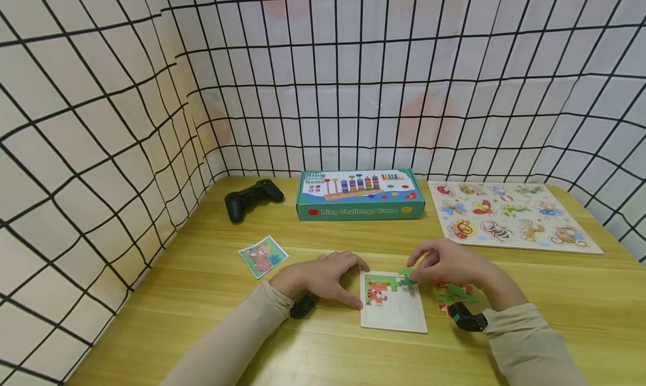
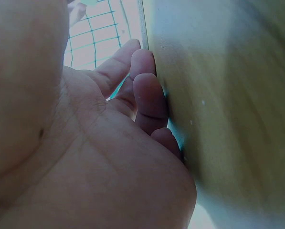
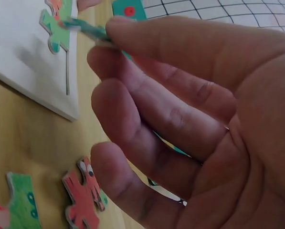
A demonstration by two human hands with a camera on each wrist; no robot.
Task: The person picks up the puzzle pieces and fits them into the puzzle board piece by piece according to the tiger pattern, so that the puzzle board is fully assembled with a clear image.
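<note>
Right up close, bottom of the frame: two beige sleeves (image 1: 535, 347), black wrist devices (image 1: 466, 317) just beyond the cuffs. Now the left hand (image 1: 325, 276), lower centre: fingers loose and gripping nothing, thumb by the left edge of the puzzle tray (image 1: 393, 316), index fingertip near its upper left corner, actual contact too hard to call. Across to the right hand (image 1: 451, 262), right of centre: thumb and forefinger pinching a green puzzle piece (image 1: 407, 274), right there at the tray's upper right corner! Blurred in the right wrist view, so no reading of its tabs. Inside the tray, upper left: joined pieces (image 1: 378, 290) with an orange animal face, bare board below. Just right of the tray, below the right hand: loose pieces (image 1: 456, 293), red and green.

And the dangers? A slip from that fingertip pinch, for one. Or a press with tabs out of line, enough to shove the joined pieces apart. Or a skidding tray, if only lightly steadied. Or loose pieces scattered by a low right wrist.

Farther back, left of centre: a picture card (image 1: 262, 257). Beyond it, a black game controller (image 1: 254, 198); upper centre, a Ring Challenge Game box (image 1: 360, 198); to the right, an insect board (image 1: 515, 215). Behind everything, top of the frame: black-gridded cloth (image 1: 323, 83).
</note>
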